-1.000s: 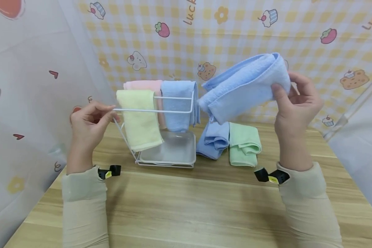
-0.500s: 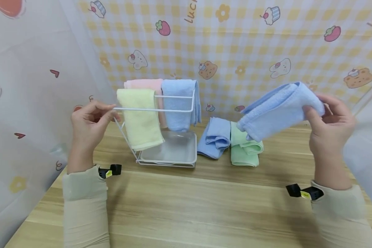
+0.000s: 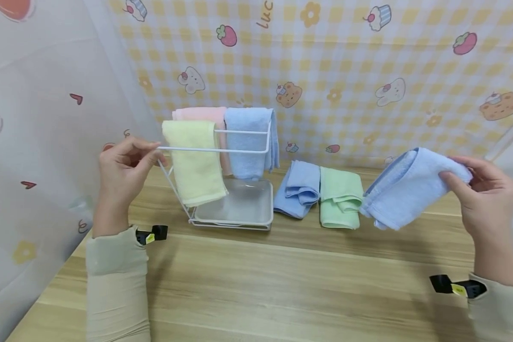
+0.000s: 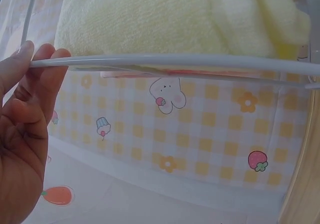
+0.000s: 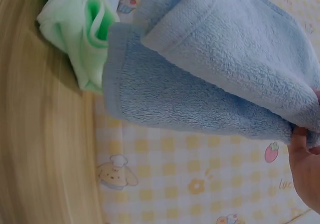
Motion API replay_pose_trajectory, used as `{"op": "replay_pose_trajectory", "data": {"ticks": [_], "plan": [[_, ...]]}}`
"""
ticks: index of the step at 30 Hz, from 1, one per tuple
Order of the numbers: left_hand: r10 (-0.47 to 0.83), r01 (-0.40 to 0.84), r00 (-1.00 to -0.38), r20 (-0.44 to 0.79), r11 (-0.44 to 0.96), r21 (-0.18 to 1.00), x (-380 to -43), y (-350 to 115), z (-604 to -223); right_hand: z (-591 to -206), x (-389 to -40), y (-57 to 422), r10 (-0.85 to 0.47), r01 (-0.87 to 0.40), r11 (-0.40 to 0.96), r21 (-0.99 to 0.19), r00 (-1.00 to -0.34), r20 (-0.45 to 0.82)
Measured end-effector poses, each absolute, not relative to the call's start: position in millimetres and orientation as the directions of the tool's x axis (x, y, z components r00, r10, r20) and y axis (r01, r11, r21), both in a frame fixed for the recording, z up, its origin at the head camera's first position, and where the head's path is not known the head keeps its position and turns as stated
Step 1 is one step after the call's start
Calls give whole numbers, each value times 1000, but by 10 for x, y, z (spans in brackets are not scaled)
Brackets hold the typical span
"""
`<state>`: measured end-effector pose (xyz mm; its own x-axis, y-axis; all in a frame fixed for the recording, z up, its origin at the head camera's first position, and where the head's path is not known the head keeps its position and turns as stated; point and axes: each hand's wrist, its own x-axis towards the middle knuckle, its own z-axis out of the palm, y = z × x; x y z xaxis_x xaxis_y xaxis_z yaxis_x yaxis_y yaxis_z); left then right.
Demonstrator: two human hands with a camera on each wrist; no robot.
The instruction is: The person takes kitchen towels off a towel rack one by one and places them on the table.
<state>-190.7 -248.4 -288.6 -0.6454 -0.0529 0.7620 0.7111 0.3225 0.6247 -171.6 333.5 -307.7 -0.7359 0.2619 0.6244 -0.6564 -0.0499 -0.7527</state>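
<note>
My left hand (image 3: 126, 173) pinches the front left corner of a white wire rack (image 3: 239, 151), thumb and fingertips on its bar. Over the rack's bars hang a yellow towel (image 3: 196, 166), a pink towel (image 3: 201, 113) and a blue towel (image 3: 249, 142). My right hand (image 3: 489, 199) grips one end of a folded light blue towel (image 3: 414, 190), held in the air to the right of the rack. In the right wrist view this folded towel (image 5: 200, 84) droops in two layers away from the thumb. Its lower end overlaps the edge of a green towel in the head view.
A folded darker blue towel (image 3: 297, 190) and the folded green towel (image 3: 339, 199) lie on the wooden table (image 3: 282, 285) right of the rack. A grey tray (image 3: 239, 202) sits in the rack's base. A patterned checked cloth (image 3: 325, 57) stands behind.
My right hand has moved right and down with the light blue towel, from beside the rack to beyond the green towel. The left hand stays on the rack's corner.
</note>
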Motion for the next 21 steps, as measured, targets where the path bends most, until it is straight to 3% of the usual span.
{"op": "replay_pose_trajectory", "data": {"ticks": [10,13,17,21], "plan": [[-60,729,-641,765,265,631,-1891,-2495,-2890,-3229,-1780,3626,37,-464,110,-879,-882,471],[-55,712,-642,765,328,621,-1872,-2499,-2880,-3292,-1835,3703,10,-350,292,-890,-930,368],[-42,688,-652,757,389,613,-1877,-2488,-2868,-3346,-1916,3789,24,-210,545,-812,-964,265],[-63,685,-655,753,372,626,-1890,-2474,-2872,-3354,-2057,3810,31,-140,585,-799,-981,194]]}}
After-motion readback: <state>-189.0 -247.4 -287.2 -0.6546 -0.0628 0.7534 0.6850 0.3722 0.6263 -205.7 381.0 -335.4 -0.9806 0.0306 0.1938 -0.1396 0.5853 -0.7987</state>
